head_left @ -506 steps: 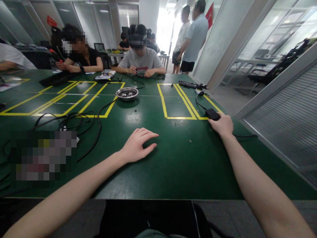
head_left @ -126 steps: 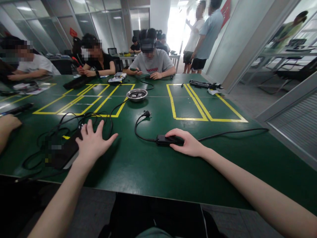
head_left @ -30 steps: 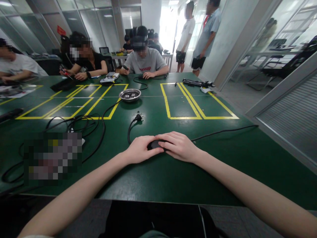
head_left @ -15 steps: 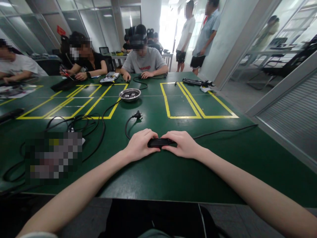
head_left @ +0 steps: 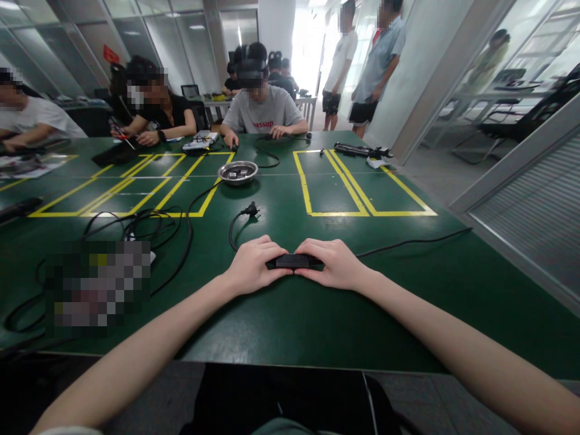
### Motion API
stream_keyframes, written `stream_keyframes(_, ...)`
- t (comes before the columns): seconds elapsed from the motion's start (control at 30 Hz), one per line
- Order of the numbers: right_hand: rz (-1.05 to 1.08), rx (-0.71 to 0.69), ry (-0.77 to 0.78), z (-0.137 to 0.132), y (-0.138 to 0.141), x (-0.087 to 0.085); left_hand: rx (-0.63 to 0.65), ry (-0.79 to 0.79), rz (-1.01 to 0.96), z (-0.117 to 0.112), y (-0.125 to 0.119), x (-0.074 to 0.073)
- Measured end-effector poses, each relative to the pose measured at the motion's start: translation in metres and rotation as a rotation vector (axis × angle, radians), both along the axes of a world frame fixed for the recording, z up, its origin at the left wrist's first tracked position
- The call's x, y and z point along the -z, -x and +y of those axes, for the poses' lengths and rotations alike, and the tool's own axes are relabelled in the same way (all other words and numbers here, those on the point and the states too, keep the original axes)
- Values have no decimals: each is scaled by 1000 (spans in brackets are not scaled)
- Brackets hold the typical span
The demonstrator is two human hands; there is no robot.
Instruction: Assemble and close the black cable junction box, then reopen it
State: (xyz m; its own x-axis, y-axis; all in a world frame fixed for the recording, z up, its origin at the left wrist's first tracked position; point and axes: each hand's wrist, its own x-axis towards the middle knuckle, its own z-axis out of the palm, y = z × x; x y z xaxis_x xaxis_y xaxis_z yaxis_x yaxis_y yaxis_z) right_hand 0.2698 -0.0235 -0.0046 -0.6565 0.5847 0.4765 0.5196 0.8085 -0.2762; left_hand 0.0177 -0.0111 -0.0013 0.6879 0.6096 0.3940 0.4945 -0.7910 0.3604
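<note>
A small black inline box on a power cord lies between my two hands, low over the table. My left hand pinches its left end between thumb and fingers. The right end is gripped the same way by my right hand, the fingertips of both hands nearly meeting. From behind my left hand a short black cord curves up to a plug on the table. Another black cord runs off from my right hand to the table's right edge. The fingers hide both ends of the box.
Yellow tape marks the green table. A metal bowl holds small metal parts. Coiled black cables and a blurred-out object lie left. A black folded tripod-like item is far right. Co-workers sit opposite.
The black box has turned a little in my fingers, showing a different face, and sits slightly farther right. Across the table, a co-worker's hand and cord have shifted.
</note>
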Motion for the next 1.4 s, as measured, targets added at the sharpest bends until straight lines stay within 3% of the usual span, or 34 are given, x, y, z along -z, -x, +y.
stream_keyframes(0.23, 27, -1, -93, 1, -2, 0, -36, -28, -3, 2, 2, -2)
stream_keyframes(0.67, -8, -2, 39, 3, -4, 2, -106, 52, 27, -1, 2, -4)
stream_keyframes(0.87, -87, -66, 2, -1, -4, -1, -89, 103, 5, -4, 0, -8)
stream_keyframes(1.17, 71, 9, 23, -2, -1, 2, -89, 93, -31, -4, -3, -5)
stream_keyframes(1.4, -1, -16, 3, 0, -3, -1, -79, 100, -47, -4, -1, -5)
